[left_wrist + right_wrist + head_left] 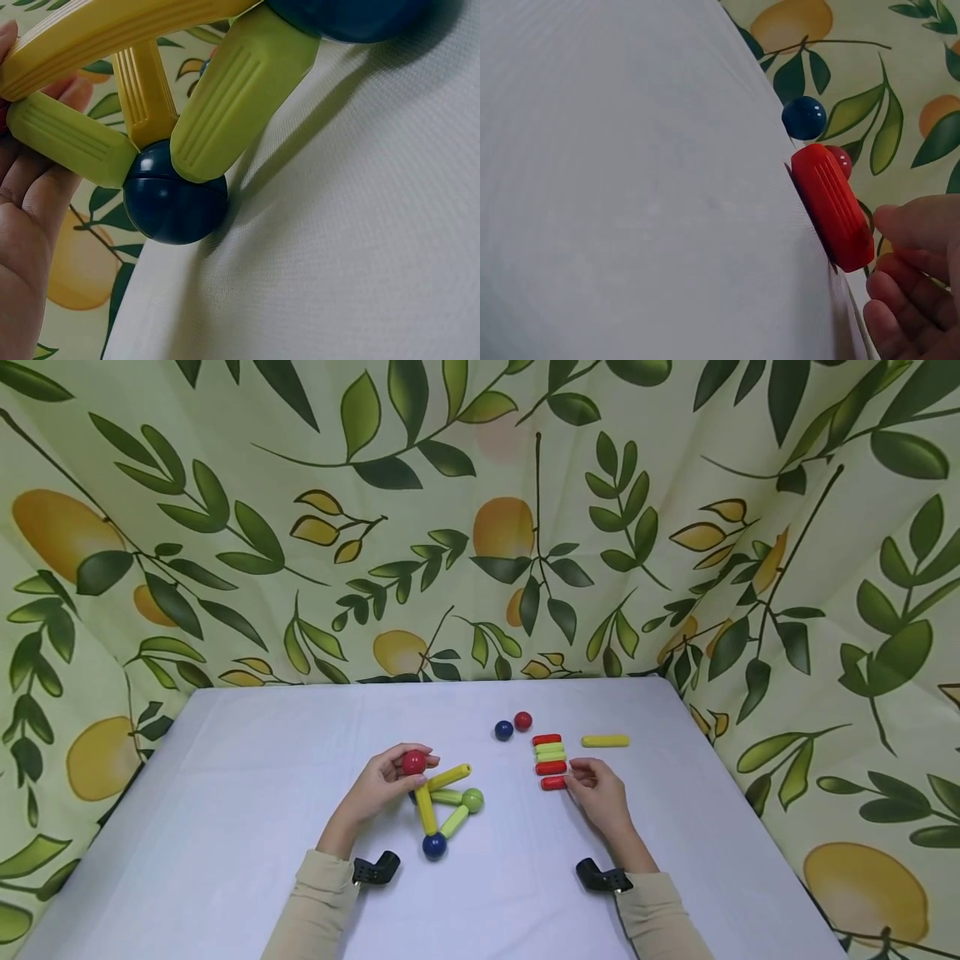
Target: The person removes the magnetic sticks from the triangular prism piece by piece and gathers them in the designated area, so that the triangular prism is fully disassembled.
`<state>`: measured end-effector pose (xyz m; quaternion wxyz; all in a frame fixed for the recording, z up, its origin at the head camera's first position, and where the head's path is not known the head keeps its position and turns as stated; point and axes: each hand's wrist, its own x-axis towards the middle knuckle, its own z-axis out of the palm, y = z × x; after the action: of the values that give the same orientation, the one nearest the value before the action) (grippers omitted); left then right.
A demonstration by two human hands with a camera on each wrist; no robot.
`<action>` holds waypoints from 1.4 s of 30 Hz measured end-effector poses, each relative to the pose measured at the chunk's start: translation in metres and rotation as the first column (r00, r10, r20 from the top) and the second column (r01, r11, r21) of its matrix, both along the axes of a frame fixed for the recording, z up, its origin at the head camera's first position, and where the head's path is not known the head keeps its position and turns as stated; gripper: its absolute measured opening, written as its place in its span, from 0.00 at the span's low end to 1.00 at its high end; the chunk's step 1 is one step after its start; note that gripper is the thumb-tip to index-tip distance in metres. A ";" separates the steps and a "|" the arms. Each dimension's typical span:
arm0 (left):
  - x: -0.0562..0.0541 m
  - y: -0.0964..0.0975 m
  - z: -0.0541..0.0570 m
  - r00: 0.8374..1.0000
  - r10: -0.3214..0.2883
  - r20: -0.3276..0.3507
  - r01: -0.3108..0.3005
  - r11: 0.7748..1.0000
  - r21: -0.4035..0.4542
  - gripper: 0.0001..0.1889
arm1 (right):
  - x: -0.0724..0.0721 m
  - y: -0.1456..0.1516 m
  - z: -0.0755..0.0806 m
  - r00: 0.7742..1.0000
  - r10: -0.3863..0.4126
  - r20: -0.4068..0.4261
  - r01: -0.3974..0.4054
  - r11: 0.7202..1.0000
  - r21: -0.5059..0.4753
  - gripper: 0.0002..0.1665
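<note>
My left hand (375, 787) grips a red ball (413, 762) at the top of a frame of magnetic rods and balls. In the frame, a yellow rod (426, 810) runs to a blue ball (434, 846), and a light green rod (454, 822) joins that to a green ball (472, 800). Another yellow rod (450, 777) sticks out with a free end. A second blue ball (176, 199) shows in the left wrist view. My right hand (600, 793) has its fingertips beside the end of a short red rod (832, 210), with nothing seen between thumb and fingers.
Beyond that rod lie more red rods (551, 767) and light green rods (551, 752) in a column. A loose yellow rod (605, 741) is to their right. A blue ball (504, 730) and a red ball (522, 721) sit farther back. Patterned cloth (450, 527) surrounds the white table (225, 777).
</note>
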<state>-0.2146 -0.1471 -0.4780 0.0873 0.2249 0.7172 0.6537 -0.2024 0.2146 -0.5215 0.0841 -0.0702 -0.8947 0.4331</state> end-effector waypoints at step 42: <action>-0.006 -0.008 -0.029 0.996 -0.086 0.035 0.092 0.958 -0.270 0.20 | 0.005 -0.131 0.035 0.841 0.486 -0.238 -0.522 0.844 -0.121 0.14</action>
<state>-0.2202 -0.1554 -0.5072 0.1550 0.2353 0.7881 0.5473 -0.1970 0.0835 -0.4862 0.0487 0.2045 -0.8254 0.5239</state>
